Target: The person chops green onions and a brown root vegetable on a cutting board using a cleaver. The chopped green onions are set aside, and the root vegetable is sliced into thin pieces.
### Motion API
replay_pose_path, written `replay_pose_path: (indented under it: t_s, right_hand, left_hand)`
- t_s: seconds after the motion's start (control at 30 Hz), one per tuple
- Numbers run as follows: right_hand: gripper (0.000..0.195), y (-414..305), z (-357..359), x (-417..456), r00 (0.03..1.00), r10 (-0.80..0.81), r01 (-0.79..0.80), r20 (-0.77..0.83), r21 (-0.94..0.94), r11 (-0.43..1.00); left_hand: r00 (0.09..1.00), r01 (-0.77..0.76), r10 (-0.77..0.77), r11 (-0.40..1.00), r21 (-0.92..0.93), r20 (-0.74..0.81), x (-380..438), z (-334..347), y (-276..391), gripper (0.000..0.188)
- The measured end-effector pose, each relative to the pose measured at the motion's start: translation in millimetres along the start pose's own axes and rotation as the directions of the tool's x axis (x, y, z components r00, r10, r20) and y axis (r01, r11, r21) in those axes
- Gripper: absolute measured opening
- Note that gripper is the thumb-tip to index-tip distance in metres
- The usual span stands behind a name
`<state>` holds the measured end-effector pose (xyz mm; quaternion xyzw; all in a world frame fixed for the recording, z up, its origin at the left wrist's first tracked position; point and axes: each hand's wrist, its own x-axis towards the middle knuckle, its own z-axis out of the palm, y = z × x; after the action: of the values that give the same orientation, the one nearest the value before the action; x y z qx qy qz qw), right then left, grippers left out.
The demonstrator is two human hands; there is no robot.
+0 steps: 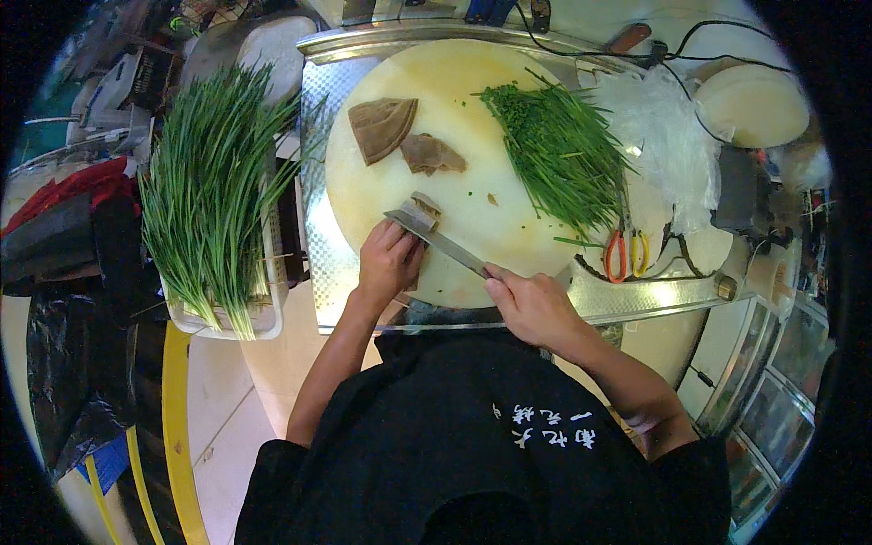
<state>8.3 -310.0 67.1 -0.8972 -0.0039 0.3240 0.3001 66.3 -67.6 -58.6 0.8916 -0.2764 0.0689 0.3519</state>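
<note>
My right hand (535, 305) grips the handle of a kitchen knife (456, 252), whose blade slants up to the left. Its tip end lies beside the fingers of my left hand (385, 264), which presses a piece of brown food, mostly hidden, onto a round pale chopping board (436, 68). Just beyond the blade sit thin cut slices (424, 206). Farther up the board lie a fan-shaped brown piece (385, 128) and a smaller ragged one (433, 155), perhaps cooked meat. A heap of green chives (565, 157), partly chopped, covers the board's right side.
Long uncut chives (211, 191) overflow a white plastic basket (276, 300) at left. Scissors with red and yellow handles (616, 255) lie right of the board. Clear plastic bags (664, 136) and a black cable (586, 53) are beyond. A metal tray (327, 272) sits beneath the board.
</note>
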Motion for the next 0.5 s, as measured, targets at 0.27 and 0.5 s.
replay_pose_path:
  t_s: [0.27, 0.5]
  right_hand:
    - [0.043, 0.0, 4.2, 11.2, 0.998, 0.008, -0.009, 0.057, 0.031, 0.999]
    - [0.044, -6.9, 34.5, 71.8, 0.99, -0.125, 0.13, -0.059, 0.081, 0.988]
  left_hand:
    - [0.999, 0.041, -0.04, 0.997, -0.059, 0.011, -0.5, -0.2, -1.4, 0.022]
    - [0.997, 0.082, -0.081, 0.996, -0.034, 0.012, -9.4, 1.5, 2.0, 0.026]
